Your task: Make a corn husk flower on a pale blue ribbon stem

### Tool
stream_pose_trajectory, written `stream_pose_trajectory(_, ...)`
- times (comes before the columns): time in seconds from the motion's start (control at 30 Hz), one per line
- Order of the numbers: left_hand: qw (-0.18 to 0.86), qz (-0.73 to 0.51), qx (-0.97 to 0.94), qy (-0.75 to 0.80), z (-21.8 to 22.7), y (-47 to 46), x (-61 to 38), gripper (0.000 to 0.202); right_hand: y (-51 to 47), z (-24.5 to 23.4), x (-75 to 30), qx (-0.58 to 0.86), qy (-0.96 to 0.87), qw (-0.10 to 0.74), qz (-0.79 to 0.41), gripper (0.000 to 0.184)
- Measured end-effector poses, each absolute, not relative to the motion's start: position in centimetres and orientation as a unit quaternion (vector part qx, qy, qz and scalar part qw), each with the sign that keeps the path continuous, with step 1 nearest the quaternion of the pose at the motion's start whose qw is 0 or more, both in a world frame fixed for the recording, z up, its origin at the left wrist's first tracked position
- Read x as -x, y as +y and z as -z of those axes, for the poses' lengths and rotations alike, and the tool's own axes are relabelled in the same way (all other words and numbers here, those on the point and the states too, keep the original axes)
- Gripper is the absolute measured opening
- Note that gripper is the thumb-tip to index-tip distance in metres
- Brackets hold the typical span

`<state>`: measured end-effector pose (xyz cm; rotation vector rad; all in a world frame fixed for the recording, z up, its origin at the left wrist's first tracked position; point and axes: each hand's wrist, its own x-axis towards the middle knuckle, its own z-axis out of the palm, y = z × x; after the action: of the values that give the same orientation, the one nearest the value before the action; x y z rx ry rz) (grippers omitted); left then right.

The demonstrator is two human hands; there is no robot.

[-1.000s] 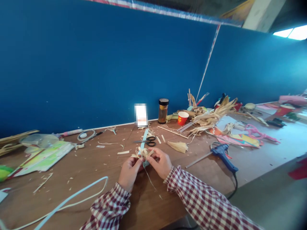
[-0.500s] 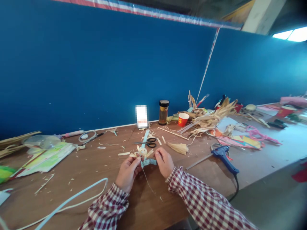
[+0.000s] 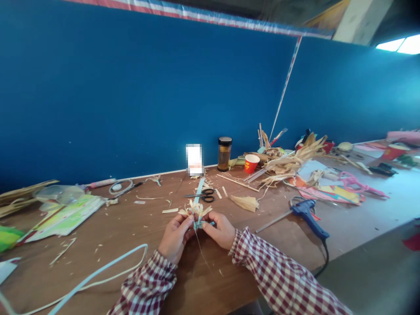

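Both of my hands meet over the brown table [image 3: 138, 280], working a small straw flower [image 3: 196, 209] made of pale husk strips. My left hand [image 3: 176, 237] pinches the flower's base from the left. My right hand [image 3: 220, 229] pinches a light blue ribbon [image 3: 198, 196] that winds around the base and runs away toward the wall. A thin strand hangs down from the flower toward me.
Black scissors [image 3: 204, 194] lie just beyond the flower, a husk piece [image 3: 244, 202] to their right. A blue glue gun [image 3: 307, 213] with its cable lies at right. Dark jar [image 3: 224, 153], red cup [image 3: 251, 163] and dried husk pile [image 3: 288, 162] stand near the blue wall. A pale cord [image 3: 95, 274] loops at left.
My right hand drew the blue ribbon out to the right, then came back in close to the flower. The left hand has kept its pinch in place.
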<state>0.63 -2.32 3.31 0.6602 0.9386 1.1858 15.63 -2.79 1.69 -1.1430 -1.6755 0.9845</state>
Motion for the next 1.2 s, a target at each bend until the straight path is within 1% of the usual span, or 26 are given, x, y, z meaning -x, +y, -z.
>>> stream_pose_trajectory(0.1, 0.674, -0.532, -0.298, 0.417, -3.3, -2.3, -0.7, 0.025, -2.9, -1.6, -15.5, 0.464, -0.678, 0.422, -0.383, 0.010)
stream_pose_trajectory(0.27, 0.663, -0.536, -0.305, 0.425, -3.3, -2.3, -0.9, 0.028, -2.9, -1.5, -15.3, 0.471, -0.683, 0.421, -0.366, 0.009)
stream_pose_trajectory(0.47, 0.652, -0.513, -0.342, 0.441, -2.8, -2.5, -1.0, 0.027, -2.7, -1.8, -15.2, 0.480, -0.675, 0.423, -0.367, 0.013)
stream_pose_trajectory(0.83, 0.697, -0.501, -0.321, 0.400, -3.4, -2.8, -0.6, 0.036, -2.6, -1.4, -15.1, 0.481, -0.653, 0.442, -0.384, 0.011)
stream_pose_trajectory(0.97, 0.698, -0.456, -0.385, 0.396, -3.4, -3.3, -0.2, 0.034, -2.5, -1.2, -15.2, 0.476, -0.657, 0.440, -0.385, 0.011)
stream_pose_trajectory(1.07, 0.677, -0.440, -0.419, 0.415, -3.2, -3.6, -0.1, 0.044, -2.6, -1.4, -15.1, 0.476, -0.657, 0.443, -0.381, 0.011)
stream_pose_trajectory(1.2, 0.664, -0.457, -0.409, 0.428, -2.8, -3.6, -0.2, 0.047, -2.7, -1.6, -15.1, 0.469, -0.656, 0.446, -0.389, 0.010)
